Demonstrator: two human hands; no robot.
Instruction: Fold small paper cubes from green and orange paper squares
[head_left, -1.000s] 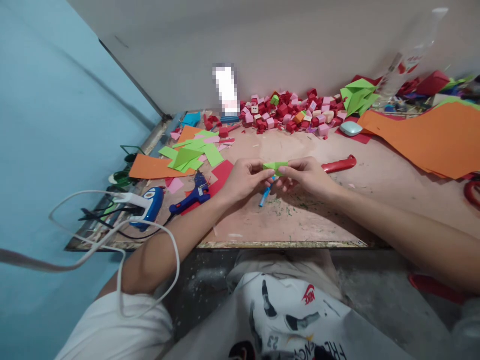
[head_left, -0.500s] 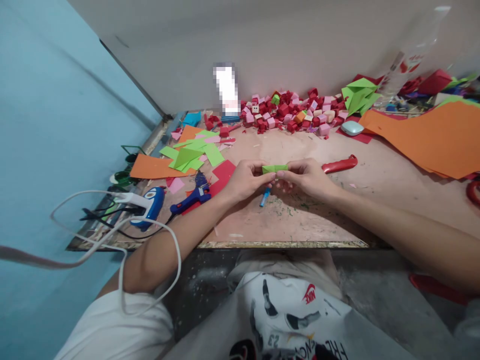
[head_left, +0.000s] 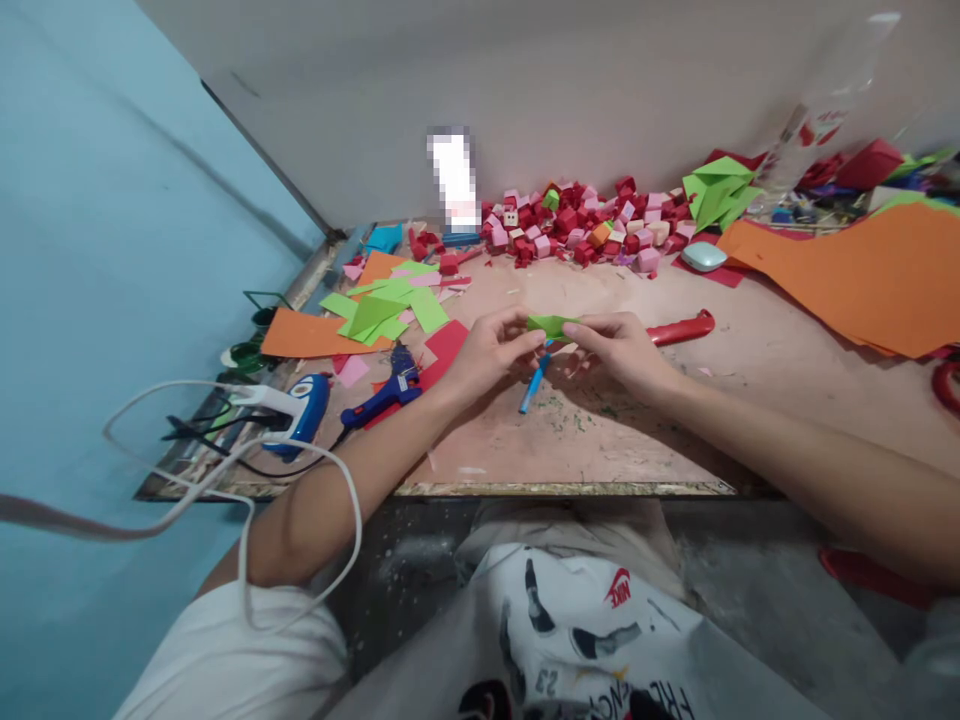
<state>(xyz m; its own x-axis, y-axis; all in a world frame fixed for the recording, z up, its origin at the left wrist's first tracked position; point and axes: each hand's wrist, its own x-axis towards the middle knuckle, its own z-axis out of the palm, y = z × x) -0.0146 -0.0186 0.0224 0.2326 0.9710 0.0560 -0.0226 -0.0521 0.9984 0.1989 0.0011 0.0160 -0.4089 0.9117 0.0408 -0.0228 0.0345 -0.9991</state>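
Note:
A small piece of green paper (head_left: 551, 326) with a crease is stretched between my two hands over the table. My left hand (head_left: 495, 348) pinches its left end between thumb and fingers. At the right end, my right hand (head_left: 616, 348) grips it the same way. Below the hands a thin blue pen-like stick (head_left: 535, 385) lies on the tabletop, its upper end partly hidden by the fingers. Just beyond my right hand rests a red-handled tool (head_left: 682, 328), probably a cutter, partly covered by that hand.
Small folded paper cubes (head_left: 577, 225) are heaped along the back beside a propped phone (head_left: 455, 180). A blue glue gun (head_left: 382, 398), a power strip (head_left: 304, 415) with looping cables and green paper strips (head_left: 386, 305) lie left. Orange sheets (head_left: 862, 275) and a plastic bottle (head_left: 814, 130) are at right.
The green paper has risen slightly and tilted in my hands. My fingers have shifted on it, and more of the blue stick below shows now.

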